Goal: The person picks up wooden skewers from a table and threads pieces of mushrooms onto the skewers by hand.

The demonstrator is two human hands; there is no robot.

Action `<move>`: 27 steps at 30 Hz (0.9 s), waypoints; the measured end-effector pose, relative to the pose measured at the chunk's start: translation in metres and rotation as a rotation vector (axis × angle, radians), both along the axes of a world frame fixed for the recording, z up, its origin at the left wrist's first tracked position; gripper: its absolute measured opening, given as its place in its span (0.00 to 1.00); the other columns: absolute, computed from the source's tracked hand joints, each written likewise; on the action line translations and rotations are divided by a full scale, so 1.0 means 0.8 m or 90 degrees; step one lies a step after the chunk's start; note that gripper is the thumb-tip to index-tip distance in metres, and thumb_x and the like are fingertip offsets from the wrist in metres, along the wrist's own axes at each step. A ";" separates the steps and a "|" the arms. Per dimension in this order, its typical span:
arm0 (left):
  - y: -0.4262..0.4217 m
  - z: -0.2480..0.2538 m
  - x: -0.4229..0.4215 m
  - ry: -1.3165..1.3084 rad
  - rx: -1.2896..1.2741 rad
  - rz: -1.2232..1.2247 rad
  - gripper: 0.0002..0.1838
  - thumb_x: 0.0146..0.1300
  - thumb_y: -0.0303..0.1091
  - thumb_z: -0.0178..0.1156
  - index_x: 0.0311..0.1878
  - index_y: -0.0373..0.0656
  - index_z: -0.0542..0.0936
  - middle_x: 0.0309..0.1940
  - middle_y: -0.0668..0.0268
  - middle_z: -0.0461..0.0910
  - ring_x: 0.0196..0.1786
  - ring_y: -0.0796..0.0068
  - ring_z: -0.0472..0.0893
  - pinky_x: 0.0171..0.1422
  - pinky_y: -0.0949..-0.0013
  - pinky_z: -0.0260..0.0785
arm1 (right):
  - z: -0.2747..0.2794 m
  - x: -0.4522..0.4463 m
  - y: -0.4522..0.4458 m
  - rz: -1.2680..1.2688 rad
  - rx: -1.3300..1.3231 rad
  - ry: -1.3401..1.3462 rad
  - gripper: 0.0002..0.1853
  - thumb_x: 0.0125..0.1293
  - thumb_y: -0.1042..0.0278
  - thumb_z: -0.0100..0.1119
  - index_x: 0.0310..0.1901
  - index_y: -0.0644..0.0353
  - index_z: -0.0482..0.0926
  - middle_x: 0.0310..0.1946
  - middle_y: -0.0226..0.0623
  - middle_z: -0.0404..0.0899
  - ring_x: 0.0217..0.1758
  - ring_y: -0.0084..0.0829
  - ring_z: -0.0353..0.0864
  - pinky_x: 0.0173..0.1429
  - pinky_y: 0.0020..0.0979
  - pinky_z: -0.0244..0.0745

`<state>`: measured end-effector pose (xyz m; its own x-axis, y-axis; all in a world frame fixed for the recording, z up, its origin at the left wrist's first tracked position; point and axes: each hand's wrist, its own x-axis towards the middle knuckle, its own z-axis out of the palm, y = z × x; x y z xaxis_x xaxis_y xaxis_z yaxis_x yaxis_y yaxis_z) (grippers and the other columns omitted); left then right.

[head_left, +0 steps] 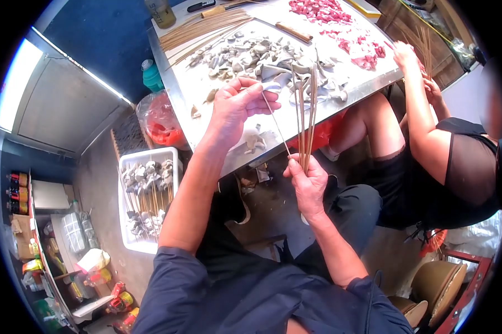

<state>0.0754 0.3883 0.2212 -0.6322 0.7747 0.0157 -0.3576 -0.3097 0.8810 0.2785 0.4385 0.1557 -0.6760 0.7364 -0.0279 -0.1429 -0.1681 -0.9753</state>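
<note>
My left hand [237,108], raised over the near edge of the metal-edged table, pinches a grey-white piece of food [271,87]; its exact kind I cannot make out. One thin skewer [277,123] slants from this hand down to my right hand [309,181]. Closed around a bundle of bamboo skewers [306,125], my right hand keeps them upright in front of the table edge. Behind both hands spreads a pile of similar grey pieces [256,55]. A few more pieces [255,143] lie by the near corner.
Loose skewers [206,28], a wooden-handled tool [294,32] and red meat pieces [362,47] lie on the table [206,125]. To the left, a white crate [149,247] holds loaded skewers. At the right sits another person [423,128], holding skewers. A turquoise bottle [152,76] stands beyond the table.
</note>
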 end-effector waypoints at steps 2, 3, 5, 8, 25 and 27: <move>-0.001 0.004 0.001 0.034 -0.068 -0.036 0.08 0.67 0.31 0.57 0.44 0.37 0.74 0.38 0.51 0.83 0.42 0.58 0.85 0.50 0.60 0.78 | -0.003 0.001 0.001 0.011 -0.017 -0.004 0.04 0.69 0.73 0.57 0.41 0.62 0.78 0.24 0.24 0.76 0.26 0.11 0.68 0.30 0.16 0.62; 0.000 0.002 0.002 0.035 -0.069 -0.037 0.08 0.67 0.31 0.57 0.44 0.37 0.74 0.38 0.51 0.83 0.42 0.58 0.85 0.50 0.60 0.78 | -0.004 0.000 0.002 0.009 -0.018 -0.003 0.04 0.69 0.73 0.57 0.41 0.62 0.78 0.24 0.24 0.76 0.26 0.11 0.68 0.30 0.16 0.62; 0.003 -0.003 0.011 0.095 -0.101 -0.125 0.07 0.66 0.30 0.58 0.43 0.37 0.75 0.38 0.52 0.83 0.41 0.62 0.86 0.47 0.64 0.79 | -0.006 0.000 0.004 -0.001 -0.037 0.001 0.04 0.68 0.72 0.57 0.41 0.62 0.78 0.24 0.24 0.76 0.25 0.11 0.67 0.29 0.15 0.61; 0.008 -0.004 0.031 0.087 -0.117 -0.193 0.08 0.66 0.32 0.60 0.43 0.37 0.76 0.37 0.54 0.83 0.40 0.68 0.85 0.46 0.68 0.79 | 0.000 -0.001 0.008 -0.036 -0.069 0.015 0.04 0.68 0.72 0.57 0.42 0.62 0.79 0.23 0.25 0.76 0.22 0.11 0.65 0.27 0.15 0.59; 0.000 -0.018 -0.127 0.767 -0.393 0.480 0.07 0.54 0.30 0.61 0.34 0.39 0.84 0.33 0.59 0.82 0.35 0.62 0.81 0.43 0.65 0.72 | 0.004 -0.001 0.019 -0.003 -0.199 0.042 0.05 0.70 0.71 0.55 0.42 0.61 0.78 0.21 0.28 0.75 0.16 0.10 0.60 0.19 0.14 0.52; 0.012 -0.017 -0.127 0.800 -0.402 0.467 0.08 0.55 0.33 0.61 0.33 0.40 0.84 0.32 0.59 0.81 0.36 0.62 0.81 0.44 0.64 0.72 | 0.003 -0.001 0.019 -0.001 -0.194 0.023 0.04 0.70 0.71 0.55 0.41 0.60 0.78 0.21 0.28 0.76 0.16 0.10 0.60 0.19 0.14 0.52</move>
